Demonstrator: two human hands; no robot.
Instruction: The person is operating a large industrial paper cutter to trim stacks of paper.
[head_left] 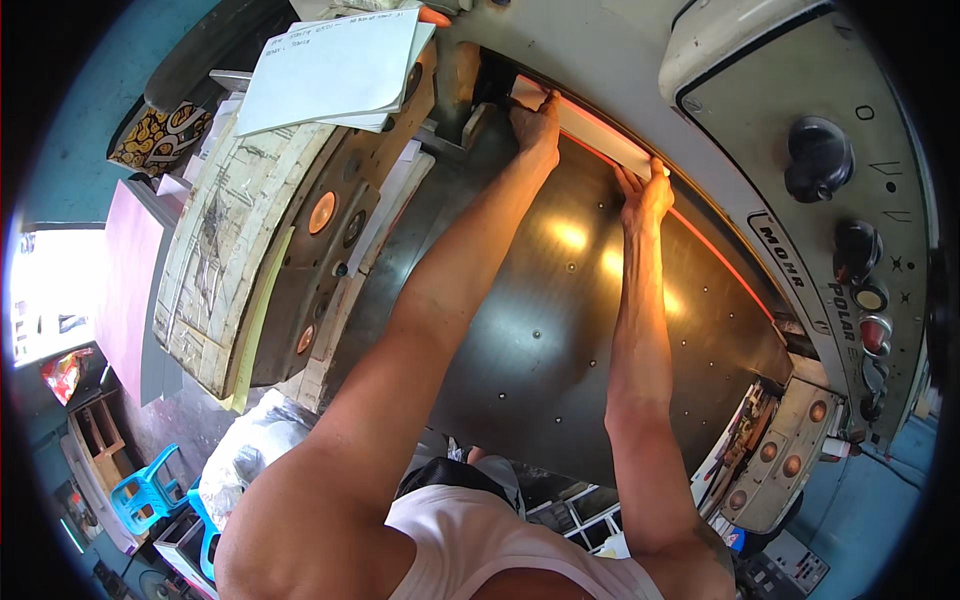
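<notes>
At the far edge of the dark metal table [525, 285], a long white strip [605, 138] is lying along a glowing red line [720, 261]. The left hand [537, 130] is touching the strip near its left end, and the right hand [648, 195] is touching its right end; whether either is closing around it, I cannot tell. To the left, white sheets [330, 70] are resting on a worn off-white housing [235, 250]

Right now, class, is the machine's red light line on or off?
On: the red line glows brightly across the metal bed, to the right of the right hand.
</notes>
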